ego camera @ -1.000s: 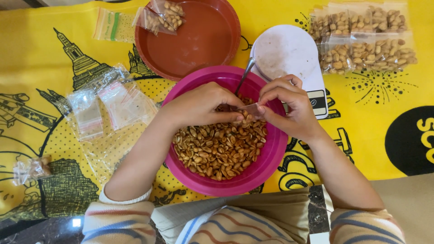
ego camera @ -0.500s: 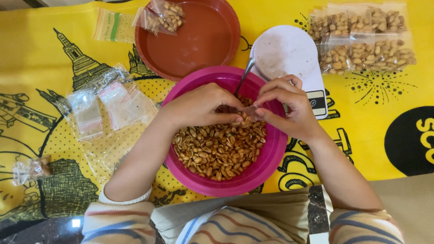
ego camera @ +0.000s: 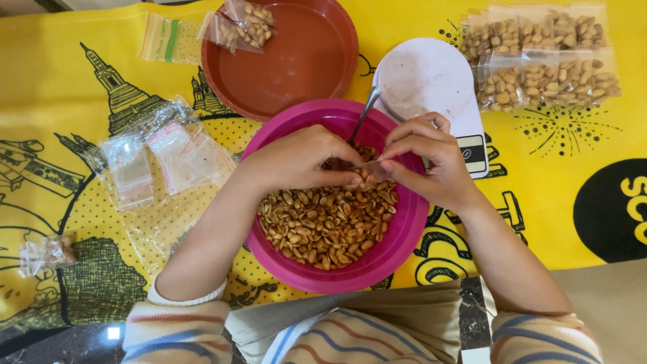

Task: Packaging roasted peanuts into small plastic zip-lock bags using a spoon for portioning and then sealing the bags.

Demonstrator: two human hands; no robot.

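Peanuts [ego camera: 327,219] filled the pink bowl [ego camera: 404,229] mid-frame, where the left hand [ego camera: 300,162] and right hand [ego camera: 428,162] pinched a small clear bag [ego camera: 369,168], best kept low there so strays dropped back in.

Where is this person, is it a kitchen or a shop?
Probably a home table used for packing snacks. A pink bowl of peanuts, a small white scale and filled little bags sit on a yellow printed cloth.

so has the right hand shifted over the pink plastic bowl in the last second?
No. The right hand stays over the pink plastic bowl's far right rim, beside the white scale.
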